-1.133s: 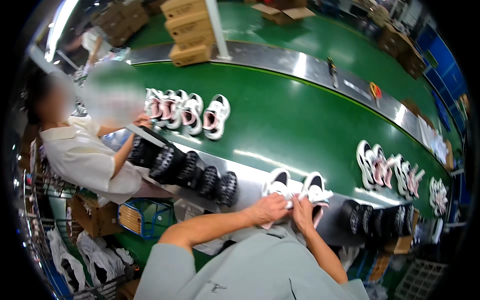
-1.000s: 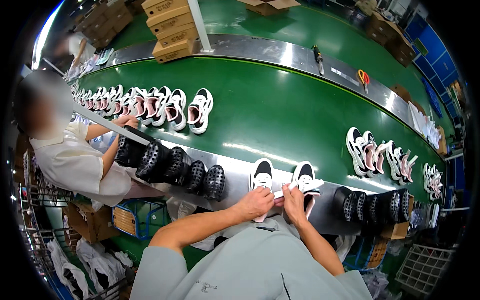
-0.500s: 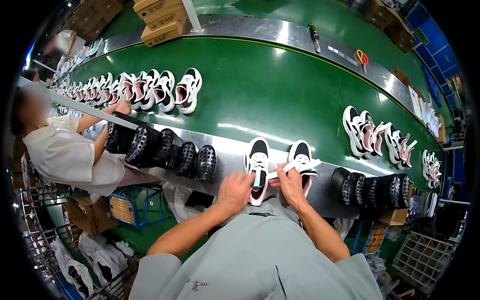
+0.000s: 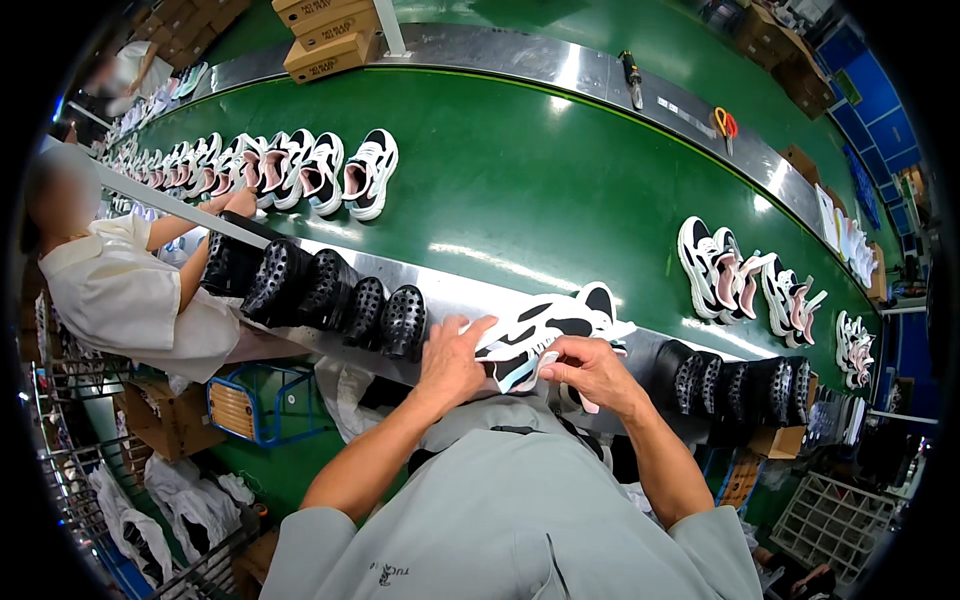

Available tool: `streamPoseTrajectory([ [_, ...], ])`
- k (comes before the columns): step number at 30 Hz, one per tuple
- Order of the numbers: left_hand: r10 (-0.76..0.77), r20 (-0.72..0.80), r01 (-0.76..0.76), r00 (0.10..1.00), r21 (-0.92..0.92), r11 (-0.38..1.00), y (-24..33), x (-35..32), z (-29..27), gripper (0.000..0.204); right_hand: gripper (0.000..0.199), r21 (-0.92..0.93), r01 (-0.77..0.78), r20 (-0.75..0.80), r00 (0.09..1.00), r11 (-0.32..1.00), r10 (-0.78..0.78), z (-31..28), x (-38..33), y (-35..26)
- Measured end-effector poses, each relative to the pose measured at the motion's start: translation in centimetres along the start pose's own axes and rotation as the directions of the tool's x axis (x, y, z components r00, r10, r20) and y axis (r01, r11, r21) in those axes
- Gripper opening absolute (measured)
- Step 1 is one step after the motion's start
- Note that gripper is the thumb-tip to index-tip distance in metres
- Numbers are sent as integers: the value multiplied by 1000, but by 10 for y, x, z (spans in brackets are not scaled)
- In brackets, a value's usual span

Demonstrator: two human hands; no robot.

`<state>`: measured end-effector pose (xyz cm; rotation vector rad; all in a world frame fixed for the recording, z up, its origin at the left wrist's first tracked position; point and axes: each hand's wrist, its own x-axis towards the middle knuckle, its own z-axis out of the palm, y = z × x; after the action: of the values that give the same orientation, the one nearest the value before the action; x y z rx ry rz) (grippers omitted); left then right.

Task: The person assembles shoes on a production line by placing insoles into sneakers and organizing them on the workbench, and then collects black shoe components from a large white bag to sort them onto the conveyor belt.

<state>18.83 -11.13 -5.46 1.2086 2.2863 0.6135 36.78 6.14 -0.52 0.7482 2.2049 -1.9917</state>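
A black-and-white sneaker lies tipped on its side at the bench edge before me, toe to the right, its patterned sole showing. My left hand grips its heel end. My right hand is closed at the sneaker's opening, thumb and fingers pinching a small white piece, perhaps part of the tongue or a strip; the fingers partly hide it. Just behind stands a second matching sneaker, partly covered by the first.
Black studded shoe moulds line the metal ledge at left, more moulds at right. Sneakers stand in a row on the green belt, others at right. A co-worker works at left. Scissors lie on the far rail.
The left sneaker has gone from upright to its side, toe swung right. My right hand has left the second sneaker and its long white strip and come to the tipped one.
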Motion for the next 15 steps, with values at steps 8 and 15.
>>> streamPoseTrajectory([
  [8,544,-111,-481,831,348,805,26,35,-81,57,29,-239,314,-39,943,919,-332,13,8,-44],
  [15,724,87,-687,684,410,600,36,55,-103,53,32,-464,333,0,927,821,-376,20,18,-54],
])
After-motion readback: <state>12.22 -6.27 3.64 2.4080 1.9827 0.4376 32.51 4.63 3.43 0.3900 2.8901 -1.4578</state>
